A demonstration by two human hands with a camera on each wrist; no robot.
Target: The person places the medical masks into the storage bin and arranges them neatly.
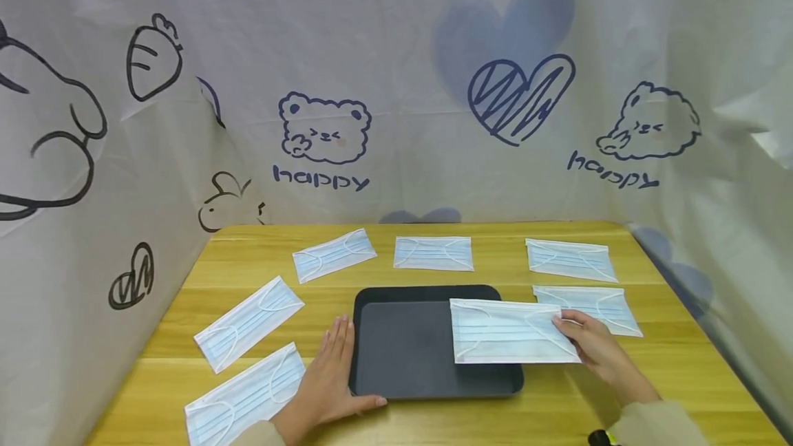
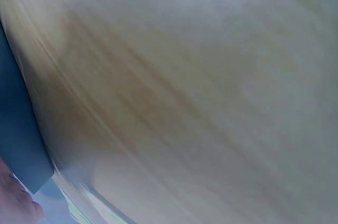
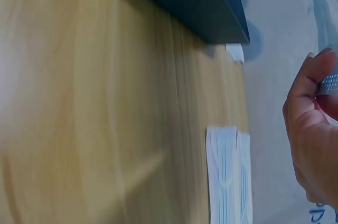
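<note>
A person's right hand (image 1: 591, 346) pinches a face mask (image 1: 511, 332) by its right edge, over a dark tray (image 1: 403, 349); the left hand (image 1: 330, 380), fingers outstretched, touches the tray (apparently steadying it); level, gentle lowering seems best.

Tray (image 1: 396, 339) — smooth, matt plastic; mask (image 1: 511, 336) — papery cloth.
</note>
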